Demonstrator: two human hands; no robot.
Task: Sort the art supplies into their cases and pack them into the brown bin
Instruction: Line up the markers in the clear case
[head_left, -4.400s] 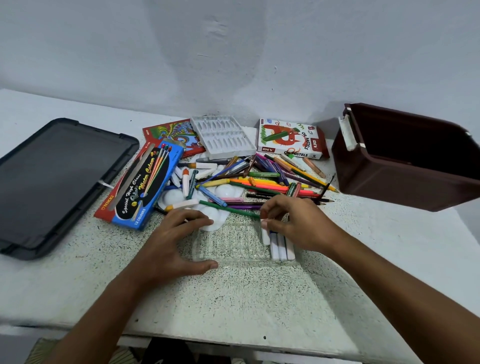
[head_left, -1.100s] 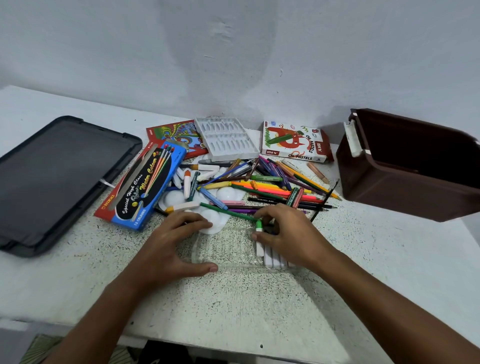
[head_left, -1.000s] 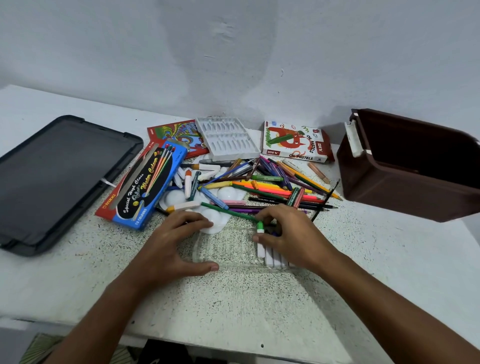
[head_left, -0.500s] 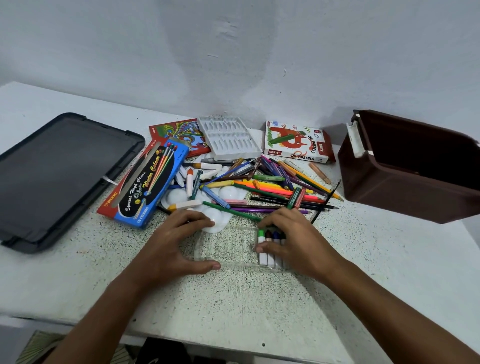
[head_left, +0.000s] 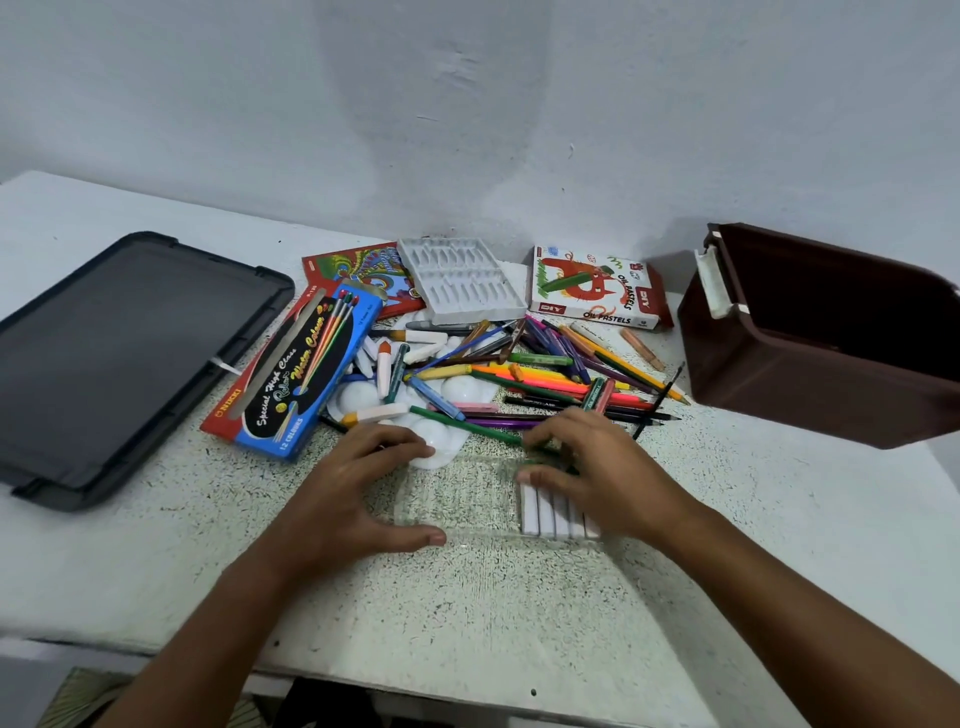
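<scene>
Beyond both hands a loose heap of pencils and markers spreads over the speckled tabletop, crowding the far edge of the clear plastic tray that lies between them. Further back stand a blue watercolour box, a white moulded insert and an oil pastels box. A dark lid lies well to the left of the left hand; the brown bin sits open, well to the right of the right hand.

A row of white marker barrels lies in the tray's right end, partly under the right hand (their caps are hidden). That hand lies palm down over them, fingers bent and pressing the tops; whether it pinches one I cannot tell. The left hand rests spread at the tray's left edge, thumb along the near rim, holding nothing.
</scene>
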